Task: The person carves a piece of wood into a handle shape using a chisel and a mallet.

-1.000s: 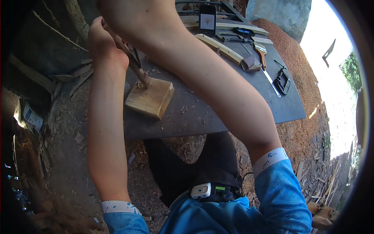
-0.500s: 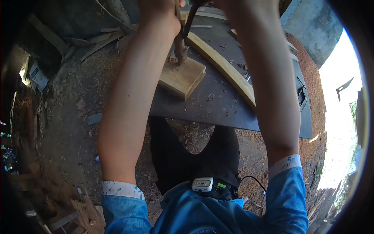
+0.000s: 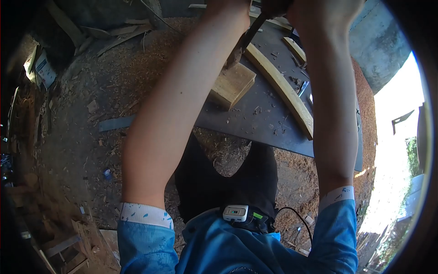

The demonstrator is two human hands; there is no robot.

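Note:
My left hand point(image 3: 235, 8) is at the top edge, partly cut off, closed on a brown wooden stick. The stick's lower end point(image 3: 234, 57) shows below my wrist, against a thick wooden block point(image 3: 235, 83). My right hand point(image 3: 315, 11), also cut off at the top, is closed on a dark bladed tool point(image 3: 253, 31). Its narrow dark length slants down and left to the side of the stick. Neither hand's fingers show fully. My left forearm covers part of the block.
A dark tabletop point(image 3: 269, 121) carries the block, a long wooden strip point(image 3: 283, 91), a shorter wood piece point(image 3: 295, 49) and scattered chips. A blue-grey strip point(image 3: 116, 123) lies on the littered ground to the left. Wood scraps point(image 3: 125, 34) lie at the back left.
Both hands, the stick and the dark tool have shifted right in view. The tool slants more now. The view itself has moved a little, and the stick hides less of the block's top.

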